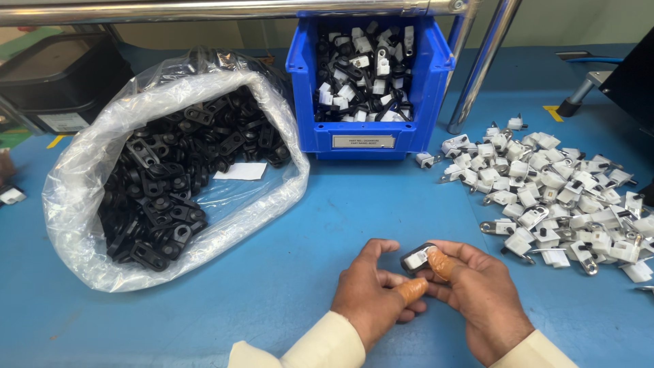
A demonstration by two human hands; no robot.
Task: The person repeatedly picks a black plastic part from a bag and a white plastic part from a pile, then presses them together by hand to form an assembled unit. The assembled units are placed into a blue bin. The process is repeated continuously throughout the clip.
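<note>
Both my hands meet low in the middle of the blue table. My right hand pinches a small black and white part, its thumb in an orange finger cot pressing on top. My left hand, thumb also in an orange cot, touches the part from the left side, fingers curled around it. Cream sleeves cover both wrists.
A clear plastic bag of several black plastic parts lies open at left. A blue bin at the back holds assembled black and white parts. A heap of white clips spreads at right. Metal poles rise behind the bin.
</note>
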